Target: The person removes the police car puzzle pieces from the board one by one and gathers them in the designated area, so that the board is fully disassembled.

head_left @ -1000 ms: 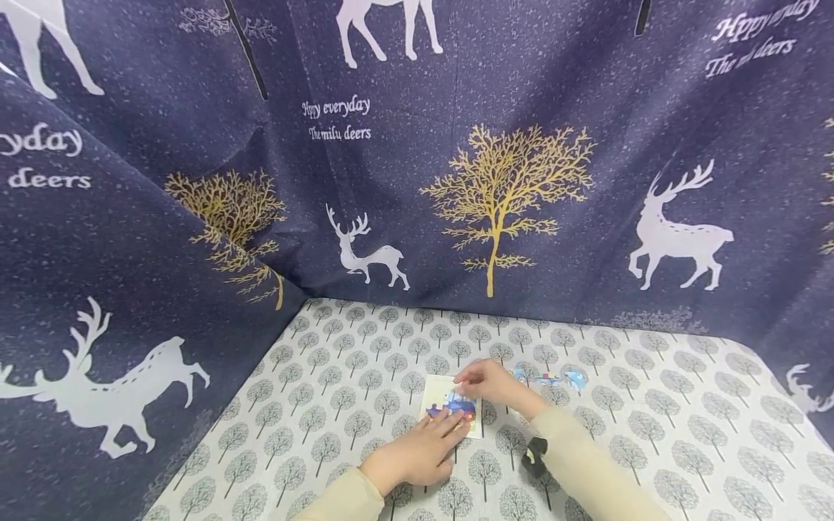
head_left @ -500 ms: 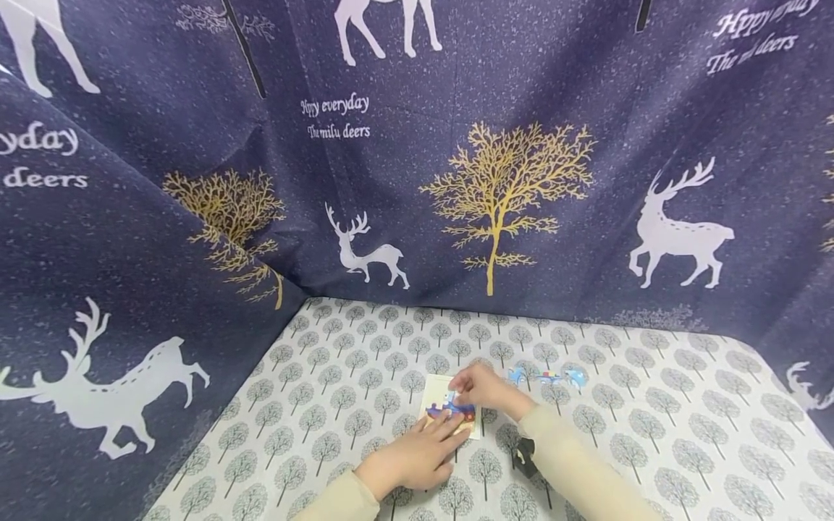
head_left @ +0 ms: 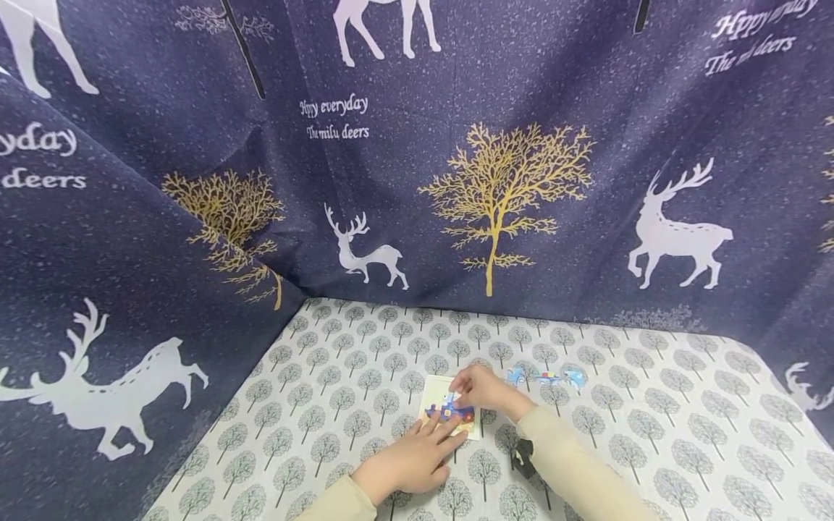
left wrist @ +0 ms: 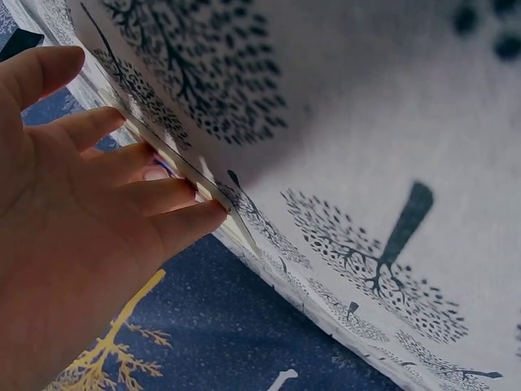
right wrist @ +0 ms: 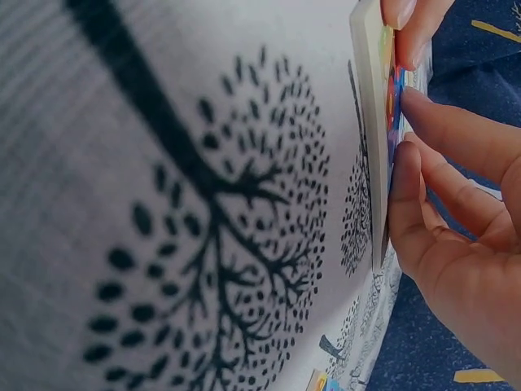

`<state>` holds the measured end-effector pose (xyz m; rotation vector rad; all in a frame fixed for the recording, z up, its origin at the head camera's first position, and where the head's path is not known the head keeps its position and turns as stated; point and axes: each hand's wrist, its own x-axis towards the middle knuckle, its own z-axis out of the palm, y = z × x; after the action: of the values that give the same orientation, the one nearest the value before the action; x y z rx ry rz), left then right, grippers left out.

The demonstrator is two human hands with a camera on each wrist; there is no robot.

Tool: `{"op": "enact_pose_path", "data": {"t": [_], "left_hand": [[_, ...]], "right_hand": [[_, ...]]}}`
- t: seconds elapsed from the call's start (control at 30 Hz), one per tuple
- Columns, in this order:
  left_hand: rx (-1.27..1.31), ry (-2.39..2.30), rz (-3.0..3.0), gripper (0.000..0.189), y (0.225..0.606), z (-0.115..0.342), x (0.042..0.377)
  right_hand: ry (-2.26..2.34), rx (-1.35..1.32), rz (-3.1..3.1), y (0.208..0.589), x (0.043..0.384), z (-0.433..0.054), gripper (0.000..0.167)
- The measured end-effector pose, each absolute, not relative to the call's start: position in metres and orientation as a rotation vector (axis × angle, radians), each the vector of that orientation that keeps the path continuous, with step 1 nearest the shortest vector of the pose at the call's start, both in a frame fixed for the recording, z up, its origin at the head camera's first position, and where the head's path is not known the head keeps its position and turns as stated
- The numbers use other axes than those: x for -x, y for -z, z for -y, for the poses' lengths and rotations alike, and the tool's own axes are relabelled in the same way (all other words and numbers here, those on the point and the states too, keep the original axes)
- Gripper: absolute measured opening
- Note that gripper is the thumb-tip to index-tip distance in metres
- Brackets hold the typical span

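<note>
A small pale jigsaw puzzle board (head_left: 474,430) with a blue, purple and orange picture lies on the tablecloth. My left hand (head_left: 420,456) rests along its near edge, fingers straight and spread, their tips on the picture. In the left wrist view, those fingertips (left wrist: 213,213) reach over the board's pale edge. From the right, my right hand (head_left: 485,391) bends over the board's upper right part. In the right wrist view its thumb and index fingertips (right wrist: 415,102) pinch at a blue puzzle piece (right wrist: 400,110) on the board's face; most of the piece is hidden by the fingers.
Several loose blue puzzle pieces (head_left: 549,378) lie right of the board, beyond my right forearm. A black device (head_left: 523,462) sits at my right wrist. The white tablecloth (head_left: 339,376) with grey trees meets a dark blue deer-print curtain (head_left: 391,181) behind and at the left.
My right hand has shifted slightly left and down over the board, its fingertips settling on the picture. My left hand has drawn back slightly toward the near edge, uncovering more of the picture.
</note>
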<state>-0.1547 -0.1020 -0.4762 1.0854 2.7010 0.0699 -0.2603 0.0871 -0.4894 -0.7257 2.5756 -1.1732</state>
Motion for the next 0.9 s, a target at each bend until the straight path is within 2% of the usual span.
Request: {"op": "enact_pose_path", "data": {"t": [0.47,0.9], "left_hand": [[-1.056,-0.049,-2.703,0.058,0.472,0.100,0.157],[-1.039,-0.074,-2.692,0.059,0.476,0.101,0.157]], "right_hand": [[1.243,0.753,-2.525,0.484,0.261,-0.087,0.022],[1.313,0.780,-2.453,0.494,0.265,-0.088,0.026]]}}
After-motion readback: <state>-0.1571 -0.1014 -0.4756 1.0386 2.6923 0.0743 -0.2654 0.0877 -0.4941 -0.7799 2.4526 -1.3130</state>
